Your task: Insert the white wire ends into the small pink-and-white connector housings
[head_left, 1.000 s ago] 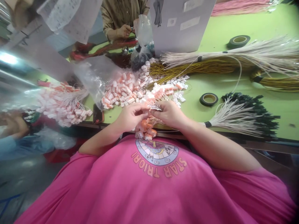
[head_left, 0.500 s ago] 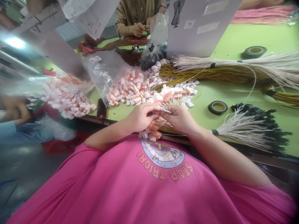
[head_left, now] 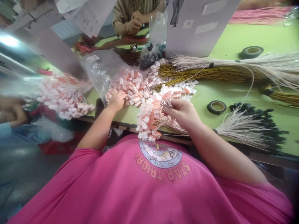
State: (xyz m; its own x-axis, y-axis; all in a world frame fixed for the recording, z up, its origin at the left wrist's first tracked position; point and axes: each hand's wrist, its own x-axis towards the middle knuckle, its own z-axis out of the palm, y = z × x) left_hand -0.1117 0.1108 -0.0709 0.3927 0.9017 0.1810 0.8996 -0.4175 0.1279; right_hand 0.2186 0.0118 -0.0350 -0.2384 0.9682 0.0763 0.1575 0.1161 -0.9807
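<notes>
My right hand [head_left: 181, 113] is closed around a bundle of thin white wires [head_left: 173, 124] near the table's front edge. Small white and orange connectors [head_left: 147, 119] hang from the wire ends in a bunch at my chest. My left hand [head_left: 116, 100] rests on the left edge of a heap of loose white and orange connectors [head_left: 134, 85], fingers curled into it. What those fingers hold, if anything, is hidden.
A green table [head_left: 233, 90] carries a clear plastic bag [head_left: 102, 70], yellow wire bundles [head_left: 210, 74], pale wire bundles [head_left: 257, 60], a white wire bundle with black ends [head_left: 247, 129] and tape rolls [head_left: 216, 106]. Another person [head_left: 135, 18] works opposite. More connectors [head_left: 65, 96] lie left.
My left hand has let go of the wire bundle and moved left to the loose connector heap. My right hand keeps the bundle, whose connectors now hang in plain sight.
</notes>
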